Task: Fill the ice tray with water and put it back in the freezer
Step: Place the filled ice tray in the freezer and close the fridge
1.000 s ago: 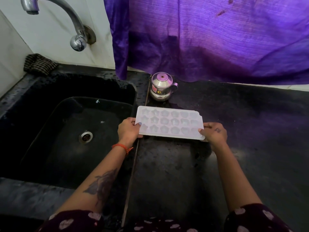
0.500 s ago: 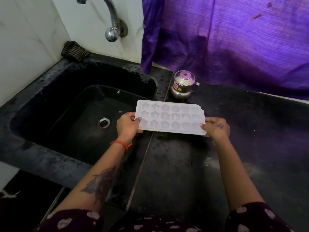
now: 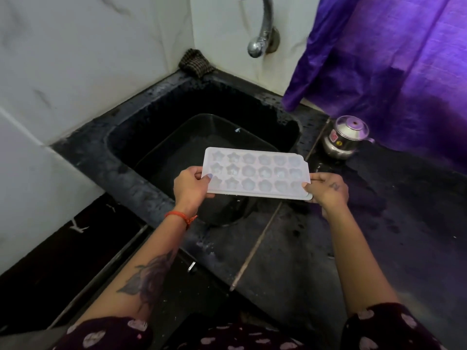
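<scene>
A white ice tray [image 3: 256,175] with star- and flower-shaped cells is held level in the air, over the right part of the black sink [image 3: 106,140]. My left hand [image 3: 190,186] grips its left end, thumb on top. My right hand [image 3: 327,189] grips its right end the same way. The chrome tap [image 3: 262,34] curves down from the wall above the sink; its spout is cut off at the frame's top. No water runs from it.
A small steel pot with a lid [image 3: 345,137] stands on the black counter [image 3: 404,223] right of the sink. A purple curtain [image 3: 391,59] hangs behind it. A dark scrubbing cloth [image 3: 195,63] lies in the sink's back corner. White tiled walls close the left side.
The tray, held in both hands, has moved left from above the counter to above the sink. The view has swung left with it.
</scene>
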`<act>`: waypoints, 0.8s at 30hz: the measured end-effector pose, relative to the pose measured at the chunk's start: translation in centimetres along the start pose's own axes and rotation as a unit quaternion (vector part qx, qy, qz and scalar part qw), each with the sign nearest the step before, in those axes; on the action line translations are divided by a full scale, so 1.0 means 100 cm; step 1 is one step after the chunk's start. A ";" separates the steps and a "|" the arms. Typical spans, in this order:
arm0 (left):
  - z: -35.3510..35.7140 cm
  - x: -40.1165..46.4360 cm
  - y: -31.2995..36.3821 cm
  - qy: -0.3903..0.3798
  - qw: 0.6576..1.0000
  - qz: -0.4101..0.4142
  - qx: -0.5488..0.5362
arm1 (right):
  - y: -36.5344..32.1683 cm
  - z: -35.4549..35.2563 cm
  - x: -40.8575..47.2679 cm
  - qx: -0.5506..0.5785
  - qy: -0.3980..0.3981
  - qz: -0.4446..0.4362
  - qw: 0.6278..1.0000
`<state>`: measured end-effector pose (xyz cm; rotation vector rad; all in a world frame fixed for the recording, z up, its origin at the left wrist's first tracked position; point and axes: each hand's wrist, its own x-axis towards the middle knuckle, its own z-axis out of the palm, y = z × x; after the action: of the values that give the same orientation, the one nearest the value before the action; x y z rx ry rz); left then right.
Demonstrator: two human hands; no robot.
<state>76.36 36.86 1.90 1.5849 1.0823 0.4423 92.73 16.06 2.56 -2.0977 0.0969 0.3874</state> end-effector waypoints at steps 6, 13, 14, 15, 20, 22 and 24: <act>-0.052 -0.005 -0.017 0.041 0.999 -0.014 -0.015 | -0.015 0.044 -0.019 -0.015 -0.036 -0.021 0.999; -0.112 -0.017 -0.037 0.078 0.996 -0.026 -0.036 | -0.030 0.088 -0.053 -0.011 -0.083 -0.046 0.995; -0.120 -0.019 -0.040 0.082 0.996 -0.026 -0.038 | -0.031 0.094 -0.057 -0.016 -0.088 -0.050 0.995; -0.127 -0.022 -0.043 0.087 0.995 -0.027 -0.039 | -0.033 0.099 -0.061 -0.021 -0.091 -0.054 0.994; -0.157 -0.036 -0.056 0.113 0.992 -0.037 -0.048 | -0.041 0.119 -0.082 -0.033 -0.119 -0.077 0.989; -0.168 -0.043 -0.060 0.125 0.990 -0.041 -0.057 | -0.044 0.126 -0.090 -0.034 -0.135 -0.088 0.986; -0.177 -0.052 -0.063 0.144 0.987 -0.049 -0.058 | -0.047 0.134 -0.098 -0.033 -0.149 -0.101 0.983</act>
<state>57.81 42.50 3.12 1.3852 1.3217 0.6697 81.33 29.00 3.03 -2.0664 -0.3068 0.5809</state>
